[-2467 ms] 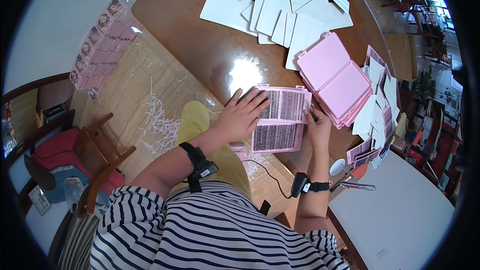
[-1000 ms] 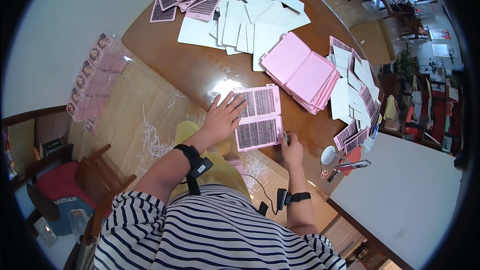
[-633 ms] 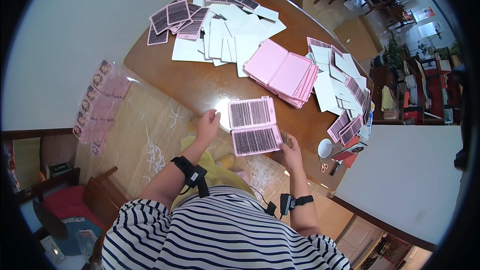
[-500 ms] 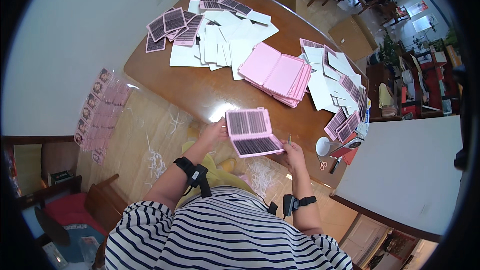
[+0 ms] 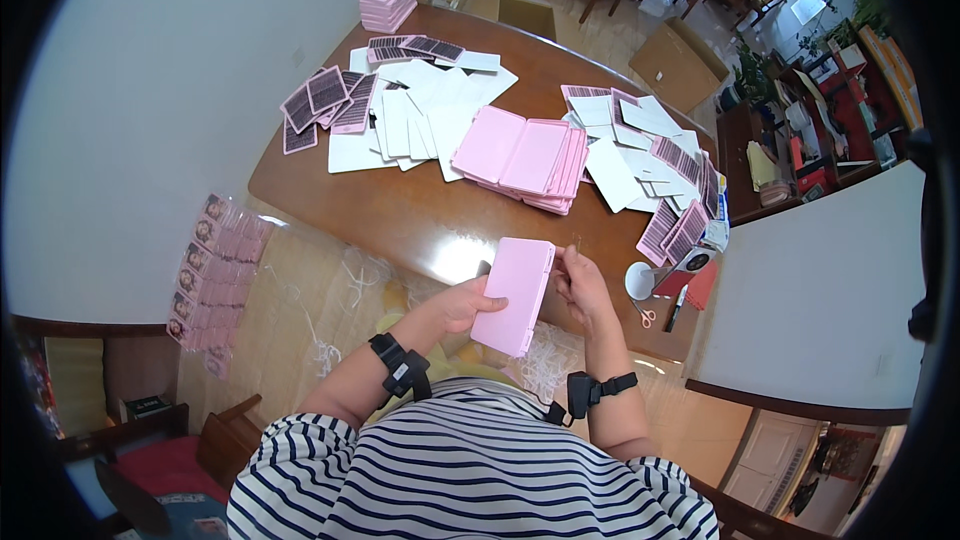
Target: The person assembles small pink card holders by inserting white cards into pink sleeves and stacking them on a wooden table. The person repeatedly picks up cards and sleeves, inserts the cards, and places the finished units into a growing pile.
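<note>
A closed pink eyelash case [image 5: 513, 297] is tilted in front of me, its plain lid facing up. My left hand [image 5: 467, 306] grips its left side, thumb on top and fingers underneath. At the case's upper right edge is my right hand [image 5: 583, 286], its fingers curled. A thin metal tool [image 5: 578, 241], perhaps tweezers, sticks up from the right fingers, blurred. Beyond the case, a stack of open pink cases [image 5: 535, 155] lies on the brown table [image 5: 350, 205]. White cards [image 5: 440, 105] and dark lash trays [image 5: 327, 90] spread to its left.
More white cards [image 5: 612, 172] and lash trays [image 5: 686, 230] lie on the right. Near the right edge are a white round container [image 5: 639, 281], scissors [image 5: 647, 318] and a black pen [image 5: 677, 308]. Closed pink cases [image 5: 387, 2] are stacked at the far left corner. Shredded paper [image 5: 545, 360] litters the floor.
The open case with dark lash rows has been shut and turned, so its plain pink outside shows. My left hand has shifted right; my right hand has moved up slightly beside the case.
</note>
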